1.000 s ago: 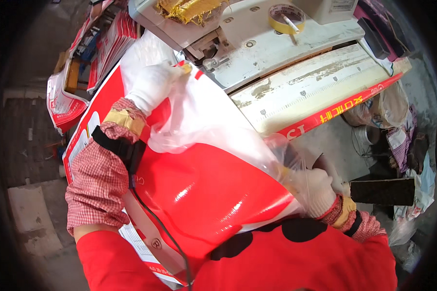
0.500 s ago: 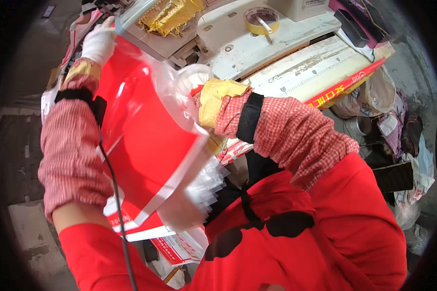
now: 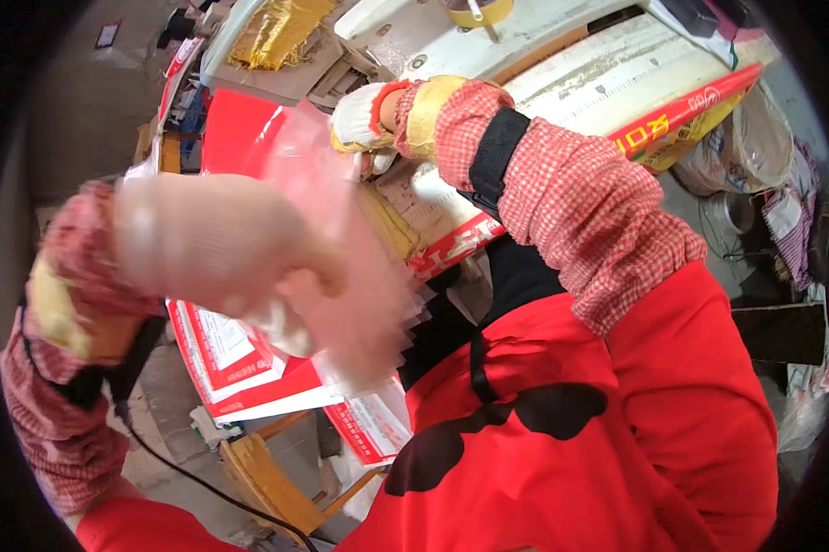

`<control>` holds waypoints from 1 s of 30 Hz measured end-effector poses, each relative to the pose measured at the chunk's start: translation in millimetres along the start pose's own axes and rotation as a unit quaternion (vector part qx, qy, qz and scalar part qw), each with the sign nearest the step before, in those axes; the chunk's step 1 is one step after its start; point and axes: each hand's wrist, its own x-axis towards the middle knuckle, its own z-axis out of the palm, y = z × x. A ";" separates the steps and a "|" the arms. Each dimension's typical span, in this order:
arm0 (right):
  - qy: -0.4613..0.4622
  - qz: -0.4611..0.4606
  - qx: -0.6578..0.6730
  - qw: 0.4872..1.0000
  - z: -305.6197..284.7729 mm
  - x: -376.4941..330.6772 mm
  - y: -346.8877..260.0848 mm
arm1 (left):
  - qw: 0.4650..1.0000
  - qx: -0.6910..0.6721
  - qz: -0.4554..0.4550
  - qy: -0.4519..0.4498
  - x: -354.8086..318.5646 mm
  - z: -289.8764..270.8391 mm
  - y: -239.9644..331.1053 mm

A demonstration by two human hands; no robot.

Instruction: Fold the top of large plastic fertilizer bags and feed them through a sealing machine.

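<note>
My left hand, in a white glove, is badly smeared by motion above the red sheets; its fingers cannot be made out. My right hand, gloved with a red cuff edge, is closed beside the white machine, its fingers curled at the upper edge of a clear plastic film. The film hangs blurred between both hands, its lower edge jagged. Below it lie red-and-white printed sheets in a pile. Another red sheet shows behind my left hand.
A white machine with a yellow cloth and a tape roll stands at the back. Right of it a white tabletop has a red printed front edge. A plastic bag sits far right; a wooden stool is below.
My left hand has swung from the far upper left down toward me. The large red sheet no longer spans the front. My right hand has shifted slightly up in the view.
</note>
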 end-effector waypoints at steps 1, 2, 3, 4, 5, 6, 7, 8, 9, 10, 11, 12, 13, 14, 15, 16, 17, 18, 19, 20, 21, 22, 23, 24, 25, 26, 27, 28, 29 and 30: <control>-0.006 0.010 0.013 1.000 -1.6 -13.1 1.5 | 0.994 -0.082 -0.021 -0.074 -7.2 -36.8 23.7; 0.006 0.004 0.014 1.000 -11.8 -14.6 -8.2 | 0.993 -0.082 -0.034 -0.078 -14.9 -37.8 22.9; -0.017 0.052 0.062 0.997 -21.6 -11.7 -19.8 | 0.975 -0.163 -0.137 -0.057 -25.3 -35.4 13.7; -0.042 0.101 0.110 0.988 -29.6 -8.7 -29.0 | 0.941 -0.239 -0.236 -0.032 -31.7 -32.5 6.4; -0.038 0.099 0.110 0.988 -28.7 -8.5 -28.2 | 0.948 -0.229 -0.224 -0.001 -19.0 -32.0 2.8; -0.037 0.077 0.064 0.994 -26.2 -7.5 -27.0 | 0.953 -0.217 -0.210 0.030 -5.3 -28.4 -0.1; -0.035 0.057 0.021 0.998 -18.4 -6.0 -23.1 | 0.967 -0.194 -0.157 0.041 4.2 -23.7 -3.1; 0.119 0.029 0.190 0.974 19.8 -5.1 8.9 | 0.981 -0.161 -0.096 0.052 15.9 -25.6 -0.5; 0.122 0.020 0.194 0.973 14.2 -0.9 -4.6 | 0.979 -0.166 -0.104 0.049 17.3 -11.7 -3.6; 0.110 0.087 0.187 0.972 0.6 -5.2 -23.2 | 0.981 -0.114 -0.033 0.152 18.7 1.0 -2.7; 0.096 0.152 0.178 0.968 -8.1 -6.5 -36.9 | 0.965 -0.060 0.037 0.253 17.3 11.7 -2.5; 0.316 -0.025 0.298 0.900 43.1 -13.9 9.8 | 0.964 -0.065 0.026 0.255 30.1 -4.7 5.3; 0.317 -0.033 0.299 0.899 27.2 -8.7 -2.0 | 0.964 -0.067 0.018 0.255 28.6 3.9 4.8; 0.160 0.034 0.199 0.966 9.2 0.7 -15.2 | 0.963 -0.095 0.002 0.253 28.2 15.7 3.7; -0.003 0.112 0.088 0.990 -2.0 -1.5 -19.0 | 0.961 -0.118 -0.004 0.249 30.5 16.2 9.5; 0.051 0.108 -0.077 0.990 17.1 3.3 -15.4 | 0.962 -0.249 -0.022 0.111 25.6 12.3 12.1; 0.051 0.113 -0.078 0.989 25.1 4.1 -7.3 | 0.955 -0.290 -0.061 -0.029 24.9 7.3 13.4; 0.100 0.052 -0.052 0.992 32.0 2.8 2.5 | 0.965 -0.245 -0.060 -0.073 15.4 -10.4 23.8; 0.148 -0.009 -0.026 0.989 40.2 0.3 11.8 | 0.971 -0.197 -0.059 -0.118 8.6 -26.9 32.4; 0.067 0.019 -0.074 0.995 1.7 -15.1 -16.8 | 0.970 -0.205 -0.070 -0.114 -3.4 -22.7 27.2; 0.073 0.008 -0.076 0.994 1.1 -8.9 -19.9 | 0.943 -0.267 -0.178 -0.090 -17.5 -19.3 15.5; 0.086 0.004 0.018 0.996 2.8 -0.3 -20.4 | 0.900 -0.326 -0.283 -0.065 -27.1 -16.4 7.4; 0.093 0.021 0.111 0.989 6.5 -5.9 -10.8 | 0.904 -0.318 -0.279 -0.065 -15.1 -19.5 -0.7; 0.101 0.027 0.205 0.973 7.1 -4.1 -8.7 | 0.943 0.034 -0.324 -0.066 -2.5 -12.7 -11.6; 0.100 0.029 0.206 0.973 2.6 -4.6 -14.9 | 0.864 0.380 -0.323 -0.058 12.1 -7.1 -14.6; 0.050 0.104 0.139 0.984 -2.6 -1.0 -24.9 | 0.833 0.488 -0.236 0.112 14.4 16.5 -10.5; 0.001 0.172 0.070 0.983 -10.4 0.7 -35.4 | 0.974 0.194 -0.051 0.104 13.7 15.7 -1.8; -0.032 0.138 0.023 0.990 -12.2 -1.5 -37.8 | 0.994 -0.027 -0.027 0.104 12.7 19.9 8.0; -0.031 0.136 0.023 0.990 -4.1 7.8 -34.1 | 0.964 -0.247 -0.002 0.099 9.3 24.9 16.3; 0.009 0.166 0.032 0.986 15.7 17.8 -19.8 | 0.965 -0.243 0.004 0.096 1.8 14.7 23.3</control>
